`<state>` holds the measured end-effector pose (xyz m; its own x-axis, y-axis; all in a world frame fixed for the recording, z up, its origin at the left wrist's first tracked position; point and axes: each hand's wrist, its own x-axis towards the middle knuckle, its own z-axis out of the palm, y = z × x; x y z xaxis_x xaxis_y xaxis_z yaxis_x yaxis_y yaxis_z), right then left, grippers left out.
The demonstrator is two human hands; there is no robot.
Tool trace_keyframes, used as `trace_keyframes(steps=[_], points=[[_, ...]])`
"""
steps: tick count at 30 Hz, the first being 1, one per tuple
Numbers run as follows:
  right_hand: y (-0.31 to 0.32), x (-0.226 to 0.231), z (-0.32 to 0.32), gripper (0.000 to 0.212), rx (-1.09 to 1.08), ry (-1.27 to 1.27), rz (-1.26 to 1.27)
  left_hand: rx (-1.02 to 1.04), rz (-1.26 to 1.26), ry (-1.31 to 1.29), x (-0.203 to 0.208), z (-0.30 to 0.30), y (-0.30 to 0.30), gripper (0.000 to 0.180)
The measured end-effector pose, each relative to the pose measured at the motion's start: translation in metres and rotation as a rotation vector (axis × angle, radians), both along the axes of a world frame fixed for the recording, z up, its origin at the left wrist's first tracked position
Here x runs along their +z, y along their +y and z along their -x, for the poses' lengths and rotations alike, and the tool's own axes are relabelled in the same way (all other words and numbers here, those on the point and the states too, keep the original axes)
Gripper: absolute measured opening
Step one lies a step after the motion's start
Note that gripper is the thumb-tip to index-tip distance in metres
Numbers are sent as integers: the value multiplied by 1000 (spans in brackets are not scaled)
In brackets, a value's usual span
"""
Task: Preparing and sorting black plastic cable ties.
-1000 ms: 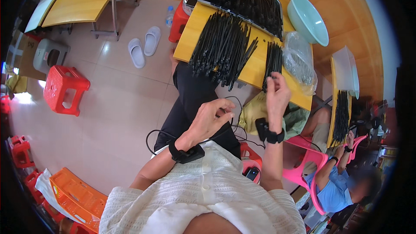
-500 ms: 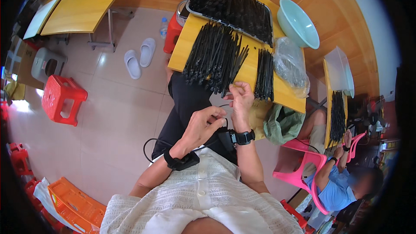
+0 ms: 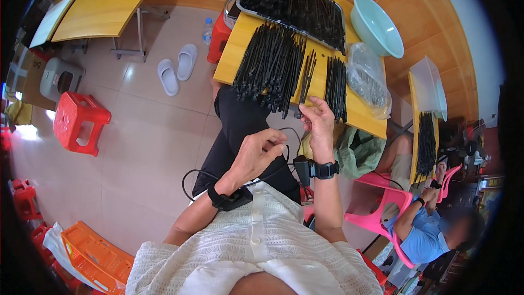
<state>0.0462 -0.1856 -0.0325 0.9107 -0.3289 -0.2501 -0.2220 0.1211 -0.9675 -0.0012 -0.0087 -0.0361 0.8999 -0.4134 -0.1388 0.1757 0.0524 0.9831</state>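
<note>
My right hand (image 3: 321, 123) pinches the near ends of a few black cable ties (image 3: 308, 81). They lie along the yellow table (image 3: 357, 123), between a wide pile of cable ties (image 3: 268, 65) on the left and a narrower row of them (image 3: 335, 88) on the right. Over my lap is my left hand (image 3: 255, 154), its fingers loosely bent and the thumb apart, with nothing visible in it. A metal tray (image 3: 273, 23) heaped with more cable ties sits at the far side.
A clear plastic bag (image 3: 365, 79) and a pale green basin (image 3: 376, 26) are on the right. Below the table edge hangs a green sack (image 3: 357, 155). A red stool (image 3: 219, 38) stands by the table's left side. Farther right, a person in blue (image 3: 417, 235) works at another table.
My right hand has moved right, drawing a few cable ties away from the wide pile's right side into the gap. The left hand has barely moved.
</note>
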Motion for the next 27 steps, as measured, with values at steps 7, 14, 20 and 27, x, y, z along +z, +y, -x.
trace_keyframes(steps=[7,14,20,27], points=[[-4,3,-2,13,15,166,-59,47,40,19,-3,1,-3,20],[0,7,-2,14,-3,169,25,38,26,33,-5,-2,-4,21],[-2,-1,-2,20,2,113,48,39,32,29,-7,-4,-6,20],[-4,6,3,37,113,62,45,39,23,47,-7,-6,-7,19]])
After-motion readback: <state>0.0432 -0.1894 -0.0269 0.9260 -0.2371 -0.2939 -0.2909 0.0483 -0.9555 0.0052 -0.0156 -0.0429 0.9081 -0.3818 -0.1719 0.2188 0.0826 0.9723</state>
